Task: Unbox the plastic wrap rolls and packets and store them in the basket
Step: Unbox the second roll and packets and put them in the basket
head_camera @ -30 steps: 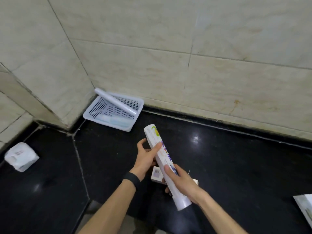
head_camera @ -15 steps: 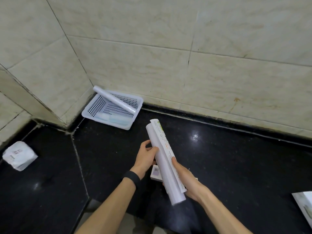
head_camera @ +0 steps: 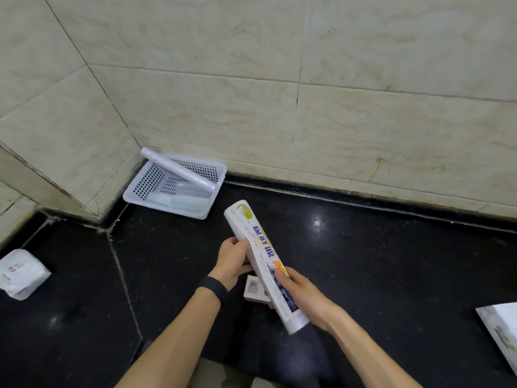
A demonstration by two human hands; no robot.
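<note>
White printed paper covers the roll [head_camera: 264,264], which is gripped by both hands: the left hand [head_camera: 232,264] is curled round its upper half and the right hand [head_camera: 302,295] round its lower half. It is held tilted above the black counter [head_camera: 377,261], in front of the basket [head_camera: 145,186] and near it, with the far end aimed toward the basket's near corner. The step in hand is judged to be the freeing of this roll from its wrapper, or its carrying over; which of the two cannot be told. For the next move a slanted lay-down is probably called for, since the stored roll [head_camera: 179,172] fits only corner to corner, one end propped on the rim. Two rolls are counted, one held and one in the basket. One basket is seen, with pale packets [head_camera: 187,203] in it whose number cannot be made out. One small box [head_camera: 253,289] lies under the hands, one white packet [head_camera: 21,274] far left of the basket, and one cut-off package [head_camera: 500,326] far right of it.
</note>
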